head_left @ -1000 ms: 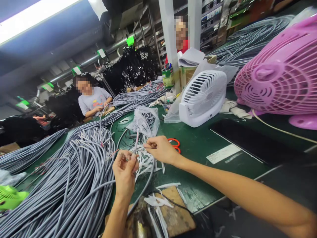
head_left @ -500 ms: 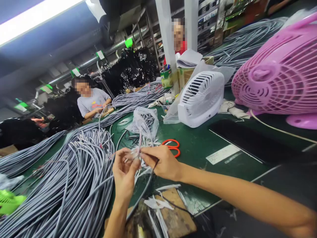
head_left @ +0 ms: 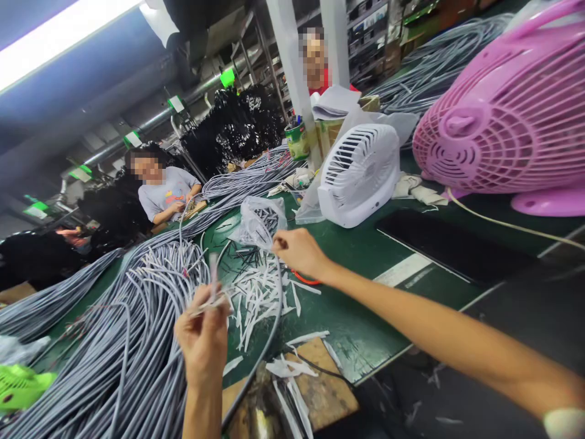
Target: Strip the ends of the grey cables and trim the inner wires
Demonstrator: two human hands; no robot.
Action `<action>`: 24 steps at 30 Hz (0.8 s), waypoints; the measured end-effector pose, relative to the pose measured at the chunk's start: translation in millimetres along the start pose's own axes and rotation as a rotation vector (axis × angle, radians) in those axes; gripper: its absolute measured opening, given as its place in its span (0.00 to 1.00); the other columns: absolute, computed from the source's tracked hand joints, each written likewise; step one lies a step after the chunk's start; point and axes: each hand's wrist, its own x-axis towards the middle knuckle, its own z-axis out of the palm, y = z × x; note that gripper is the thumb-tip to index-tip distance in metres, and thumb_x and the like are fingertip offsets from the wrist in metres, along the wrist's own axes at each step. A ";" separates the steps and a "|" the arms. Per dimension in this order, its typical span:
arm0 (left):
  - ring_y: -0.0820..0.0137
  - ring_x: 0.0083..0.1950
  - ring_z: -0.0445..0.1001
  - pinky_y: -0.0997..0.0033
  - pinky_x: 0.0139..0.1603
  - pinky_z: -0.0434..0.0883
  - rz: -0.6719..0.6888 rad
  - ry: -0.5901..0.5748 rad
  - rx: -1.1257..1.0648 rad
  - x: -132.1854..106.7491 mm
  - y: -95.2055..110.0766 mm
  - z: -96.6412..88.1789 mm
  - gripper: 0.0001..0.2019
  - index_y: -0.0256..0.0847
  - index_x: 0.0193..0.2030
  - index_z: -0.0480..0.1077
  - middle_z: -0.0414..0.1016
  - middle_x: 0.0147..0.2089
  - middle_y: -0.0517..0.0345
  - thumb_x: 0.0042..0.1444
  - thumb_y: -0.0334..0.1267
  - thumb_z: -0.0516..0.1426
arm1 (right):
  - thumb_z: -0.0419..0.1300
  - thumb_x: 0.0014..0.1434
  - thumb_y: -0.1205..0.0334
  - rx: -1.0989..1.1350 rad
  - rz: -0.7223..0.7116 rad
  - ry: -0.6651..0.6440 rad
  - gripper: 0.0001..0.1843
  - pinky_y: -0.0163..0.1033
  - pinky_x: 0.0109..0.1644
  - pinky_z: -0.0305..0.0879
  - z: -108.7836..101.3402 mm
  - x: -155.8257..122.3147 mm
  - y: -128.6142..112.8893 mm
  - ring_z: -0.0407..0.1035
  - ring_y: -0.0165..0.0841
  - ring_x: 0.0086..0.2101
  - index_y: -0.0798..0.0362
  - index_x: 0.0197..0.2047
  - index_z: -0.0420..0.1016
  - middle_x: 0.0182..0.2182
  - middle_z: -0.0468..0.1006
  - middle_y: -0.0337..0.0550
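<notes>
My left hand (head_left: 203, 338) is raised over the table edge, its fingers pinched on the thin wire ends of a grey cable (head_left: 265, 332) that curves down toward me. My right hand (head_left: 297, 251) reaches forward with its fingers closed beside a clear plastic bag (head_left: 258, 221) of small dark pieces; what it pinches is too small to see. White paper strips (head_left: 258, 296) lie scattered on the green table (head_left: 361, 256) between my hands. Orange scissors (head_left: 304, 280) lie partly hidden under my right wrist.
A big heap of grey cables (head_left: 137, 317) fills the left side. A white fan (head_left: 359, 177) and a pink fan (head_left: 498, 116) stand at the right. A brown board (head_left: 329, 396) lies at the near edge. Two other people sit across the table.
My hands, joined at the cable end, have parted. The right hand moved forward to the plastic bag; the left hand dropped back and to the left with the cable end.
</notes>
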 end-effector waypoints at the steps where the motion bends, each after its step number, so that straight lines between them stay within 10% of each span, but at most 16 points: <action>1: 0.78 0.24 0.67 0.80 0.25 0.68 0.018 0.029 -0.034 1.3 2.5 0.7 0.14 0.39 0.30 0.77 0.70 0.24 0.60 0.35 0.43 0.68 | 0.56 0.43 0.73 0.008 0.025 0.022 0.07 0.30 0.23 0.52 -2.9 4.1 1.5 0.56 0.24 0.17 0.56 0.17 0.69 0.13 0.64 0.35; 13: 0.84 0.14 0.50 0.85 0.12 0.50 -0.270 -0.136 0.087 -4.6 -8.8 19.3 0.18 0.34 0.24 0.71 0.55 0.15 0.68 0.37 0.49 0.65 | 0.56 0.52 0.54 0.619 0.074 -0.211 0.17 0.27 0.19 0.55 -8.5 -20.0 -36.7 0.60 0.23 0.19 0.59 0.36 0.76 0.21 0.71 0.39; 24: 0.78 0.13 0.58 0.79 0.14 0.57 -0.064 -0.162 0.413 -12.3 -8.7 20.0 0.16 0.35 0.26 0.75 0.63 0.13 0.63 0.51 0.47 0.56 | 0.64 0.45 0.50 0.676 0.164 -0.270 0.18 0.28 0.19 0.56 -10.3 -21.5 -38.5 0.60 0.23 0.17 0.58 0.22 0.71 0.16 0.69 0.37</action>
